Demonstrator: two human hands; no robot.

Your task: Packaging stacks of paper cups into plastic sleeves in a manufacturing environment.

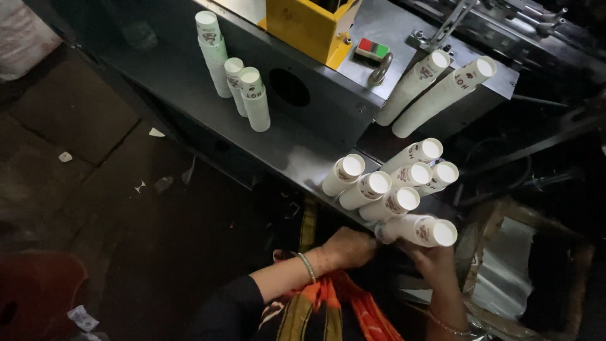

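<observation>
The right hand (435, 257) is closing its fingers around a cup stack (416, 230) lying at 5 o'clock of the frame, while the left hand (348, 247), curled shut, is meeting the stack's near end, though I cannot tell what it is gripping there. Doing this well likely means keeping the stack level and squeezed endwise so no cup slips out. 5 more stacks (385, 183) are crowding the ledge (297, 161) at 12 o'clock of the hands, with 3 upright stacks (243, 82) at 11 and a yellow housing (309, 28) beyond.

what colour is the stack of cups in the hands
White with dark print, seen in the head view: the cup stack.
</observation>
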